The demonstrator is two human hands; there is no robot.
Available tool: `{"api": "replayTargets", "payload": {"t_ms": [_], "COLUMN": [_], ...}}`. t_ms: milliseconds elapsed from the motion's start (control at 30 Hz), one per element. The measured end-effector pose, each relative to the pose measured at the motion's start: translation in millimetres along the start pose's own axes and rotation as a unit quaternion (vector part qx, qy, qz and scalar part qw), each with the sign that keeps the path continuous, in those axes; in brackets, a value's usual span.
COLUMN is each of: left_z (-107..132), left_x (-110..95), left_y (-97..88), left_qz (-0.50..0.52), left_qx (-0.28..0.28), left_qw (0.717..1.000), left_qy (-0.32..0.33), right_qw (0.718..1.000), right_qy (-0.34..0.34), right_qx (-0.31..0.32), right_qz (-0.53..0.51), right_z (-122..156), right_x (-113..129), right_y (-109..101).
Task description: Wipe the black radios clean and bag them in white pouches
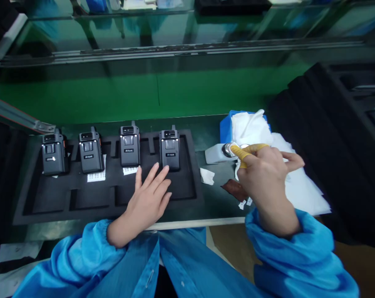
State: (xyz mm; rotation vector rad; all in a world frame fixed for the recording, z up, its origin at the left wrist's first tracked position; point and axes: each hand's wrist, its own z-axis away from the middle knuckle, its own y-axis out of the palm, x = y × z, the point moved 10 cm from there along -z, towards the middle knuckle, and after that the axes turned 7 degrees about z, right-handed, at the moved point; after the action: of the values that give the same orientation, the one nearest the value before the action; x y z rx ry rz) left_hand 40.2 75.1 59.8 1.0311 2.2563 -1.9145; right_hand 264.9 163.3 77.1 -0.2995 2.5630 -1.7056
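Near the frame's centre, I see the left hand (146, 202), fingers apart, beside a boxy black plastic radio (170, 154), and, farther right, the right hand (263, 170) at a white metal-topped bottle (215, 154), grip unclear

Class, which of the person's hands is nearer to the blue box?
Right. The right hand is just in front of the blue box; the left hand is farther off, over the black tray.

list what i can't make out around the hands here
All in the head view:
Anything inside the right hand: its own back hides it.
Badge wording on the leftmost radio: washed out by glare.
Print on the white labels: too small.
Black foam at far right: cut off by the edge.
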Motion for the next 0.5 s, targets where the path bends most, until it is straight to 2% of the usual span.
{"api": "replayTargets", "payload": {"t_ms": [100,167,233,300,400,500], "left_z": [-2,-3,-3,-3,-3,-2], "left_x": [-1,-2,-3,-4,-3,-2], "left_y": [6.9,8.6,8.9,9.5,11.5,14.8], "left_qz": [-0.013,-0.014,-0.015,-0.012,-0.003,0.002], "left_qx": [0.028,0.03,0.025,0.023,0.025,0.034], "left_qw": [0.999,0.999,0.999,0.999,0.999,0.999], "left_qy": [0.009,0.015,0.024,0.031,0.027,0.022], "right_qw": [0.999,0.998,0.997,0.992,0.977,0.966], "right_qy": [0.023,0.01,-0.032,-0.101,-0.195,-0.244], "right_qx": [-0.038,-0.055,-0.061,-0.067,-0.084,-0.085], "right_qz": [0.009,0.003,-0.022,-0.046,-0.028,-0.018], "right_z": [3,3,3,5,7,8], "right_x": [2,18,48,88,142,169], "right_y": [-9,-15,-17,-16,-9,0]}}
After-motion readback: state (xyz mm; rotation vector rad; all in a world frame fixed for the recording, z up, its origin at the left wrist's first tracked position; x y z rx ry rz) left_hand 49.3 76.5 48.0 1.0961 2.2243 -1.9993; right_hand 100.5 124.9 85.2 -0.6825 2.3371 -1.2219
